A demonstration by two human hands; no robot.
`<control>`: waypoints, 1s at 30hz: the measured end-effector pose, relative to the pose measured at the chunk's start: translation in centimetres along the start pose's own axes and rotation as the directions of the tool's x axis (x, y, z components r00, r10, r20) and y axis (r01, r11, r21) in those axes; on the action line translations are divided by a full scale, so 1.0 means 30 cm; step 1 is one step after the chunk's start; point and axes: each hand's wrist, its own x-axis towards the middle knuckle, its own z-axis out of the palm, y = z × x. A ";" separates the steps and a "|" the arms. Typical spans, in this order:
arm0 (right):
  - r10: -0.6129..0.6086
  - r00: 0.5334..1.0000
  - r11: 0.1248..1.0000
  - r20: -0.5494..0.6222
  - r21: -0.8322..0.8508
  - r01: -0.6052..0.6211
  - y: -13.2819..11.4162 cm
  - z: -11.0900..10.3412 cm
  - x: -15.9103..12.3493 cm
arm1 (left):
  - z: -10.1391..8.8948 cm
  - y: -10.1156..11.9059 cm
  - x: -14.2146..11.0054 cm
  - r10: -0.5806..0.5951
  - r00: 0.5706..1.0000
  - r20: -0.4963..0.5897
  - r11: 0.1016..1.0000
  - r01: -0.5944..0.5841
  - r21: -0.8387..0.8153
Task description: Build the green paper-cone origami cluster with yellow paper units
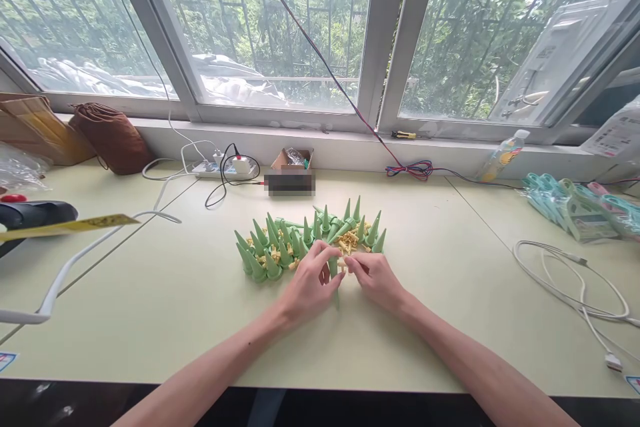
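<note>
Near the table's middle, my left hand (pixel 313 280) is closed around a green plastic cone (pixel 333 270), its narrow end pointing down toward me. Beside it, my right hand (pixel 374 277) pinches a small pale-yellow plastic piece (pixel 343 263) close to the cone's wide end. Whether the piece touches the cone I cannot tell. Beyond my hands, several green cones (pixel 257 270) stand upright on their wide ends, points up. Among them lie small yellow pieces (pixel 350 239) in a loose heap, and a few cones rest on their sides.
At the back stand a small open box (pixel 280 159), a power strip (pixel 225 170) with cables and a brown pouch (pixel 107 139). To the right are a bottle (pixel 503 157), bagged teal items (pixel 565 203) and a coiled white cable (pixel 575 280). A yellow strip (pixel 75 226) juts in at left.
</note>
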 end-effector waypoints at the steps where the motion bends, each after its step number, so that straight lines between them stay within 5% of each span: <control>1: 0.004 1.000 1.000 0.001 0.002 -0.004 0.001 0.000 0.000 | 0.000 0.001 -0.001 0.002 1.000 0.002 1.000 -0.002 0.000; 30: -0.030 0.999 0.998 -0.017 0.061 0.031 -0.034 -0.010 -0.002 | -0.004 -0.004 0.004 0.006 0.999 -0.037 1.000 -0.005 0.027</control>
